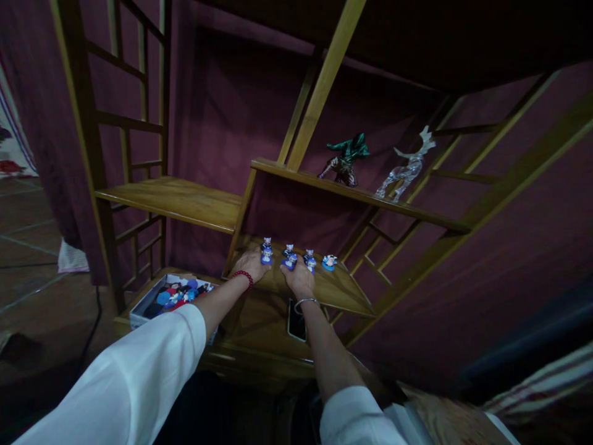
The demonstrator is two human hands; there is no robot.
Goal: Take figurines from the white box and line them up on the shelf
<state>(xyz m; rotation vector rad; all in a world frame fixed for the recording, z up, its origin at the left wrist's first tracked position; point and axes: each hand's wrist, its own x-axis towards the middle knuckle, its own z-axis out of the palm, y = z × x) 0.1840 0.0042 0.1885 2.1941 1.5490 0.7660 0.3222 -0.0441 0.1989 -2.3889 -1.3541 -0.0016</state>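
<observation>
The left hand [251,264] was at the left part of the lower wooden shelf [340,292], against the left purple-based figurine [266,255]; its grip was narrow, but whether it pinched the toy I cannot tell. Near the shelf's middle, the right hand [301,281] had its grip closed about the middle purple-based figurine [290,262], thumb and fingers at its sides. Farther right on that shelf stood a blue-based figurine [329,263]. Below the shelf lay a smartphone [296,324]; left of and below it, an open box [138,316] of figurines. Above it stood a clear deer statuette [404,173].
</observation>
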